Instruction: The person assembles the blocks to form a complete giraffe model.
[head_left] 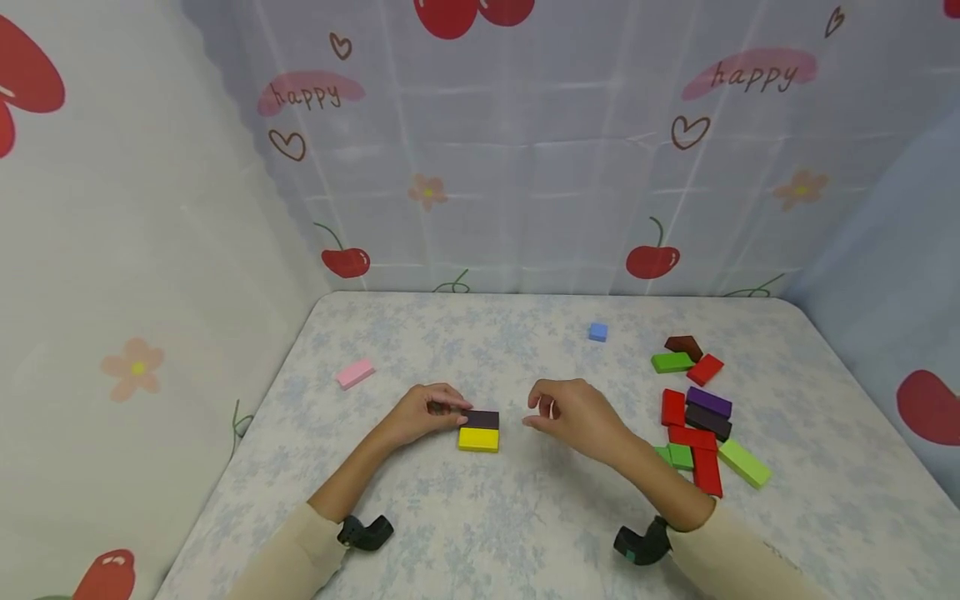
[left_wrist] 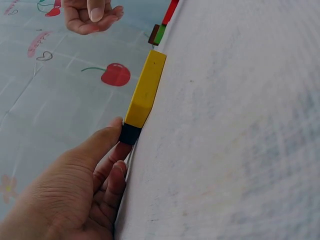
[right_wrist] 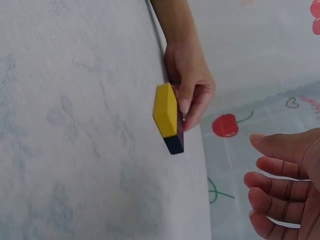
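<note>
In the middle of the table a black block (head_left: 482, 419) lies against the far side of a yellow block (head_left: 478, 440), their long sides together. My left hand (head_left: 422, 414) pinches the black block's left end between thumb and fingers. The left wrist view shows the thumb (left_wrist: 102, 142) on one side of the dark end, beyond which the yellow block (left_wrist: 146, 90) extends. To the right of the pair hovers my right hand (head_left: 577, 417), fingers loosely bent and holding nothing. The right wrist view shows its fingers (right_wrist: 277, 187) spread apart from the blocks.
Several red, green, purple and black blocks, among them a purple block (head_left: 708, 402), lie in a loose group on the right. A brown block (head_left: 683, 345) is behind them. Farther back is a small blue block (head_left: 597, 332); a pink block (head_left: 355, 373) lies at left.
</note>
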